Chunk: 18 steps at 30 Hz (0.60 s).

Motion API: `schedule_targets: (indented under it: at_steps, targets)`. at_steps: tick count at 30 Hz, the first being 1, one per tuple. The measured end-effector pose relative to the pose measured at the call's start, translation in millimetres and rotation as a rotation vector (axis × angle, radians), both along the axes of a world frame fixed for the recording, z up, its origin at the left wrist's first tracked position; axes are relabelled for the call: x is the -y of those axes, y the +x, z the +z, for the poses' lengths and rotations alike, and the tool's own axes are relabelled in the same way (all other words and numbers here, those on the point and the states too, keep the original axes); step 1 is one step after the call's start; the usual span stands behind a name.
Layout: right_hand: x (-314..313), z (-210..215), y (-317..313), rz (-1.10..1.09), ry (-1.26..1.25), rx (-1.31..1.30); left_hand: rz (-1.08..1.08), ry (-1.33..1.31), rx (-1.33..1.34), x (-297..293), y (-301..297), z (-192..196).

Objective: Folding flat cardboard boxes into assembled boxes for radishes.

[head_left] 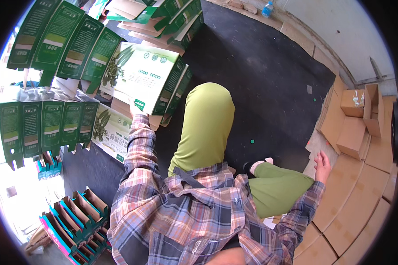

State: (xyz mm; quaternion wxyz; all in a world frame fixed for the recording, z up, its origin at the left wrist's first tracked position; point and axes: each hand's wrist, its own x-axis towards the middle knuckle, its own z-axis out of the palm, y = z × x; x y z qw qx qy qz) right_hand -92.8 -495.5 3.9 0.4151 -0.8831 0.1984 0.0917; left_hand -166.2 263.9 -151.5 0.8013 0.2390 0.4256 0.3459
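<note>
At the lower edge of a green-and-white printed carton (141, 77), my left hand (135, 109) grips the cardboard, its fingers partly hidden. The carton lies tilted on the left, its green side flaps turned to the right. Just below it shows another carton (110, 132) of the same print, with leaves pictured on it. Out to the right, my right hand (322, 167) is raised over the edge of the brown boxes. Its fingers are loosely curled and apart, with nothing in them.
Rows of green cartons (70, 46) stand at the left and far left. Teal-and-pink open trays (77, 221) are stacked at the lower left. A black mat (261, 84) covers the floor ahead. Brown cardboard boxes (351, 137) line the right, and a blue bottle (267, 9) stands far off.
</note>
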Motion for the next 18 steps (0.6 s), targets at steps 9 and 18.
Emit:
schedule_targets:
  at_steps: [9,18]
  targets:
    - [-3,8,-6,-0.017,-0.013,0.004,-0.049,0.020,-0.031,9,4,-9]
    - [-17,6,4,-0.004,0.075,0.089,-0.161,0.038,-0.124,-34,-17,-34]
